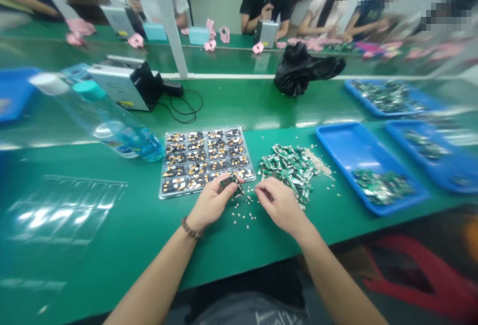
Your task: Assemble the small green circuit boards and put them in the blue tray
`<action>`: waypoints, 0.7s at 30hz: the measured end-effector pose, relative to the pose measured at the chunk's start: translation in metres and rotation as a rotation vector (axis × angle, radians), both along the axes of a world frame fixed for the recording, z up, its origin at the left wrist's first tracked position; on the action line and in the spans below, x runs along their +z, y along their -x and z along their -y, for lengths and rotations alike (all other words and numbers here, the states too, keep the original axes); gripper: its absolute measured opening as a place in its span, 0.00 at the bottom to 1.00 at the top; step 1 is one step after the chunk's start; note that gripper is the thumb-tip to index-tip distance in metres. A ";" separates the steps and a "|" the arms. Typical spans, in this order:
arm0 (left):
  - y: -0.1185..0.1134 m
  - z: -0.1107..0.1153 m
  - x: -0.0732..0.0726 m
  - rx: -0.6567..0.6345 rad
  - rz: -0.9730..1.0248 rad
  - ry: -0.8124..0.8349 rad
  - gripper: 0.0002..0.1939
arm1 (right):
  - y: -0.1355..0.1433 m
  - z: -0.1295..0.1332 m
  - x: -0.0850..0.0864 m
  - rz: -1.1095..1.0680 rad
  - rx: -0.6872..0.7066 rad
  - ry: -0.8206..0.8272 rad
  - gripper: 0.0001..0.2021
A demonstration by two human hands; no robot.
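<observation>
My left hand [212,202], with a brown bracelet at the wrist, is closed on a small green circuit board [230,181] near the front right corner of a clear compartment tray [201,193]. Small black, orange and white parts fill the tray. Just to the right, my right hand [278,202] has its fingers pinched together; what they hold, if anything, is too small to make out. Behind the right hand lies a heap of green circuit boards [289,165], with pale small pieces [317,162] beside it. More pale bits [244,215] are scattered between my hands.
Blue trays [332,138] with boards stand at the right. Bottles [123,141] lean at the left beside a grey device [121,86] with a black cable. A black plastic bag [298,68] lies farther back. Several people sit across the table. An empty clear tray [67,210] is at left.
</observation>
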State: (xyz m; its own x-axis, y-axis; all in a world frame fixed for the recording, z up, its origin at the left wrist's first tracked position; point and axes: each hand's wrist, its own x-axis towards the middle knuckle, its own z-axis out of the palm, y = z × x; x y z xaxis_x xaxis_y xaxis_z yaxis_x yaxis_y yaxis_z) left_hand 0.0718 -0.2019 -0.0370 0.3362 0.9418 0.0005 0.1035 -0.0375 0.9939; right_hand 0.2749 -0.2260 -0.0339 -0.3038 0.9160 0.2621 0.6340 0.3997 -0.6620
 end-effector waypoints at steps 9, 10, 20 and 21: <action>-0.003 0.007 -0.005 -0.019 -0.015 0.112 0.16 | -0.002 0.009 -0.011 -0.116 -0.137 0.088 0.09; -0.003 0.007 -0.005 -0.040 -0.052 0.097 0.16 | -0.004 0.006 -0.007 -0.202 -0.162 0.137 0.11; -0.006 0.006 -0.008 0.022 0.136 0.256 0.16 | 0.025 0.016 -0.008 -0.373 -0.150 0.359 0.08; -0.007 0.006 -0.008 0.036 0.143 0.251 0.15 | 0.028 0.020 -0.008 -0.370 -0.157 0.333 0.08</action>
State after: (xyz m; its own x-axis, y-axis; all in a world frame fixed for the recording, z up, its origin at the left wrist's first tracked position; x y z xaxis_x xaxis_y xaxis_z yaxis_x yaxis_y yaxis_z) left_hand 0.0786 -0.2078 -0.0452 0.3162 0.9297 -0.1887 -0.0411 0.2122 0.9764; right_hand 0.2464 -0.2460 -0.0421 -0.0986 0.9950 0.0130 0.3691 0.0487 -0.9281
